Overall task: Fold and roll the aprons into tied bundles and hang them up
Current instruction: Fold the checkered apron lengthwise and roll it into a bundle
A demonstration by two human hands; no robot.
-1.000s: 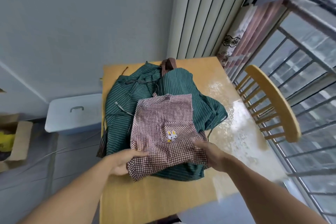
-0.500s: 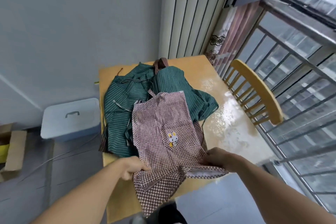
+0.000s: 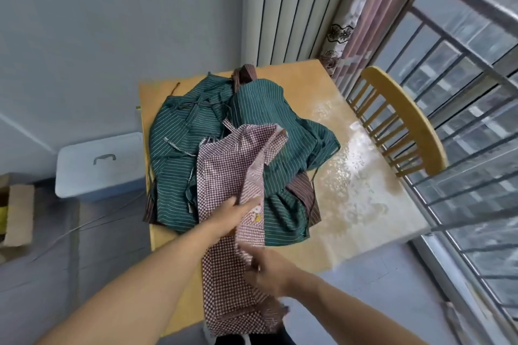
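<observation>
A maroon checked apron [image 3: 224, 171] with a small rabbit patch lies lengthwise over a heap of green striped aprons [image 3: 252, 109] on the wooden table [image 3: 350, 190]. Its right side is folded over toward the left, and its near end hangs past the table's front edge. My left hand [image 3: 227, 216] lies flat with straight fingers on the apron's middle, at the fold. My right hand [image 3: 266, 272] pinches the folded edge of the checked apron near the table's front edge. A brown striped apron [image 3: 304, 190] peeks out under the green ones.
A yellow wooden chair [image 3: 406, 126] stands at the table's right side, against a metal window railing [image 3: 462, 92]. A pale blue lidded bin [image 3: 98, 165] sits on the floor to the left, with a cardboard box [image 3: 19, 213] beyond it. Curtains hang behind the table.
Both hands pulled the checked apron toward me until its end hung off the table. My right hand then folded its right side over to the left, and my left hand moved onto its middle.
</observation>
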